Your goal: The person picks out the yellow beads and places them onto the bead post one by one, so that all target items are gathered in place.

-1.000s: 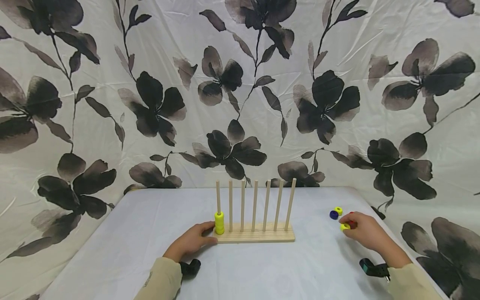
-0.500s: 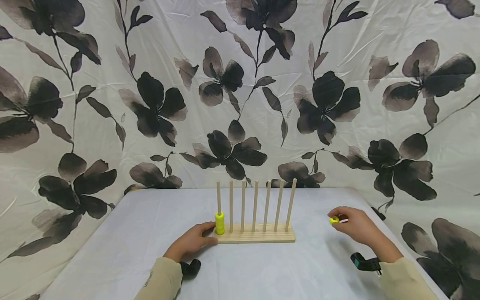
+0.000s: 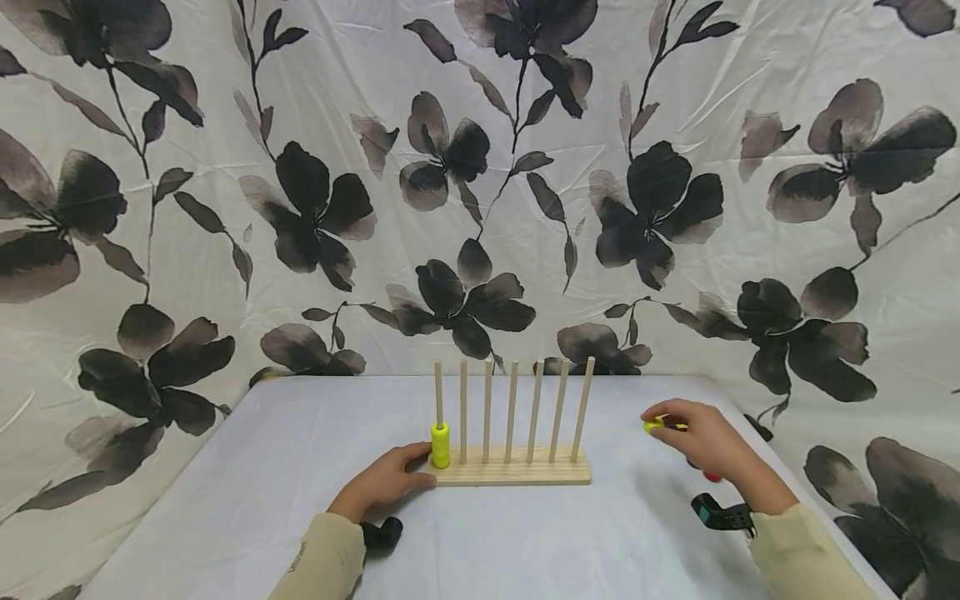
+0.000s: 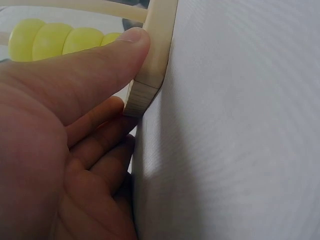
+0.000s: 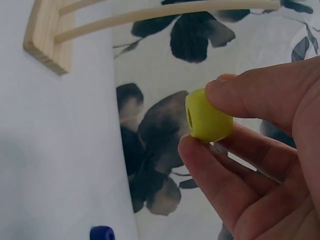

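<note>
A wooden peg stand (image 3: 517, 473) with several upright pegs sits mid-table. Yellow beads (image 3: 440, 446) are stacked on its leftmost peg. My left hand (image 3: 384, 482) grips the left end of the base, thumb along the near side and fingers behind it; the left wrist view shows the thumb (image 4: 107, 65) beside the stacked beads. Off to the right of the stand, my right hand (image 3: 701, 437) pinches a loose yellow bead (image 5: 210, 119) between thumb and fingertips, held up off the table. The bead's hole is visible on its side in the right wrist view.
A red bead (image 3: 712, 477) lies partly hidden under my right hand and wrist. The right wrist view shows a dark blue bead (image 5: 102, 233) on the white tablecloth (image 3: 525, 542). A flower-printed curtain (image 3: 480, 208) hangs behind the table.
My right hand has picked up the yellow bead at the right and moved with it leftward and slightly up. The left hand stays on the stand.
</note>
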Tool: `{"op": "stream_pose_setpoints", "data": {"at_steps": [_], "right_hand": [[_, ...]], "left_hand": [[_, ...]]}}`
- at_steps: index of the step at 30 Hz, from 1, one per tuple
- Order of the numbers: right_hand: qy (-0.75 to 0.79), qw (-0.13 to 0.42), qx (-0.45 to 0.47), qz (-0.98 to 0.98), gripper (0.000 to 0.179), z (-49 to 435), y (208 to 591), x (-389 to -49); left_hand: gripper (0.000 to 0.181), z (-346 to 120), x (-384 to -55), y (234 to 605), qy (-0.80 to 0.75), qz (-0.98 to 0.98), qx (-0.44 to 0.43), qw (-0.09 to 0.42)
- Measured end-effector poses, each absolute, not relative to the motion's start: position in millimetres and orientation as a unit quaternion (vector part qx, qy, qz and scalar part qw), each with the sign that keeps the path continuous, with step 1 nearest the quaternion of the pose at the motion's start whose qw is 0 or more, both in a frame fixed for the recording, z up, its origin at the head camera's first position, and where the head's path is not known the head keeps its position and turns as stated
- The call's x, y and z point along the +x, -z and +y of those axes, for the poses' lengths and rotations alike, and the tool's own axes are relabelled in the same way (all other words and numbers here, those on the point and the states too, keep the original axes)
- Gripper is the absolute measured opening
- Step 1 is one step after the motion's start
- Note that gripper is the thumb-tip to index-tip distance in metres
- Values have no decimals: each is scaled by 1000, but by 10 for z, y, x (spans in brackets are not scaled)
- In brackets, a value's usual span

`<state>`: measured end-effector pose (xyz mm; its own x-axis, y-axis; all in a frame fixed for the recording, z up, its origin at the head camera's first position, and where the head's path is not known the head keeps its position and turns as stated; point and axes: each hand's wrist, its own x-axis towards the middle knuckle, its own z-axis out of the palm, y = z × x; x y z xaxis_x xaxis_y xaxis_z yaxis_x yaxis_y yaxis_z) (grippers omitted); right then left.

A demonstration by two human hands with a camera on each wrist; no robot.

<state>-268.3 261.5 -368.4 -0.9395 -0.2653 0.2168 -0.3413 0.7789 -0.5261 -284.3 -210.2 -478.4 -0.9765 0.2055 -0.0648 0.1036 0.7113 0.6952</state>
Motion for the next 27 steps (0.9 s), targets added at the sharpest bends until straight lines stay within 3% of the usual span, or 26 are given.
{"op": "stream_pose_setpoints", "data": {"at_steps": [27], "right_hand": [[-296,79,223,-925,21,2333,3226,-2679]], "left_hand": [[65,-2089,-2822,4792,-376,921,78,64]]}}
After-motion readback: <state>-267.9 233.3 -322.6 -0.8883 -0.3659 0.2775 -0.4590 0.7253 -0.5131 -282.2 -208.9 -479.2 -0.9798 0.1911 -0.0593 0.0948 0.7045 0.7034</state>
